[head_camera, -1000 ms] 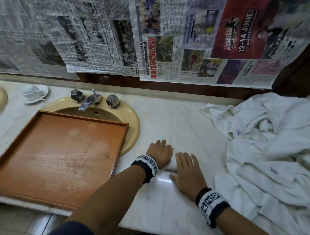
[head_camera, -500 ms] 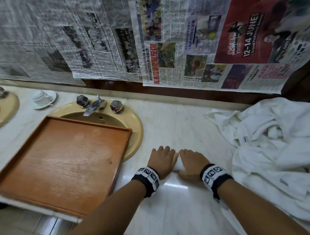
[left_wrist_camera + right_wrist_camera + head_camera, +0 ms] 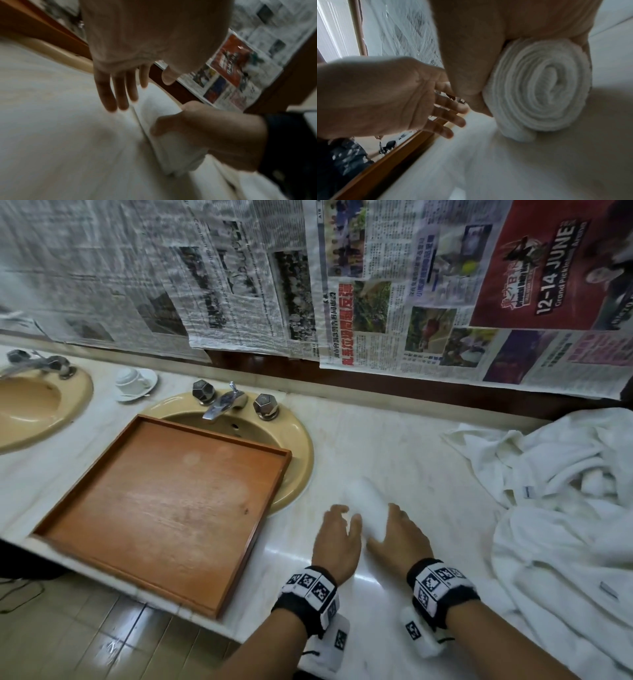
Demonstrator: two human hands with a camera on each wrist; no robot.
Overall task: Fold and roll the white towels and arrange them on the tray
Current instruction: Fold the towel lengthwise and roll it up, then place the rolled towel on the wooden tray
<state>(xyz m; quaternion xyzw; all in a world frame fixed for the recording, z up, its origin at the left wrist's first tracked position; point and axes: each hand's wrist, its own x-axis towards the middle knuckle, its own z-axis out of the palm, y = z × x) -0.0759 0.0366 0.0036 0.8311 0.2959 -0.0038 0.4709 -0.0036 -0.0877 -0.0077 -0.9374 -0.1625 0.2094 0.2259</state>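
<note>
Rolled towel (image 3: 541, 86): lying on the counter (image 3: 394, 446), just right of the tray (image 3: 164, 498), between the two hands; its spiral end is facing the right wrist camera.
Long axis: running away from the person and slightly leftward in the head view; blur is hiding the far end.
Right hand (image 3: 399, 537): gripping the near end of the roll, with the thumb on one side and the fingers curling over the other, as the right wrist view is showing.
Left hand (image 3: 337, 539): hovering just beside the roll on its tray side, with fingers straight and spread, holding nothing; whether the fingertips are touching the cloth cannot be told.
Tray: sitting partly over the sink (image 3: 294, 450), carrying no towels.
Loose towels (image 3: 561, 494): lying in a heap on the right of the counter, unfolded.
Key relation: the tray is lying to the left of the roll, so the left hand is the nearer one to the destination, while the right hand is the one holding the roll.
Judged step: rolling is appearing complete; transfer to the tray is likely coming next, and the roll may loosen if its outer flap is left unsupported.
</note>
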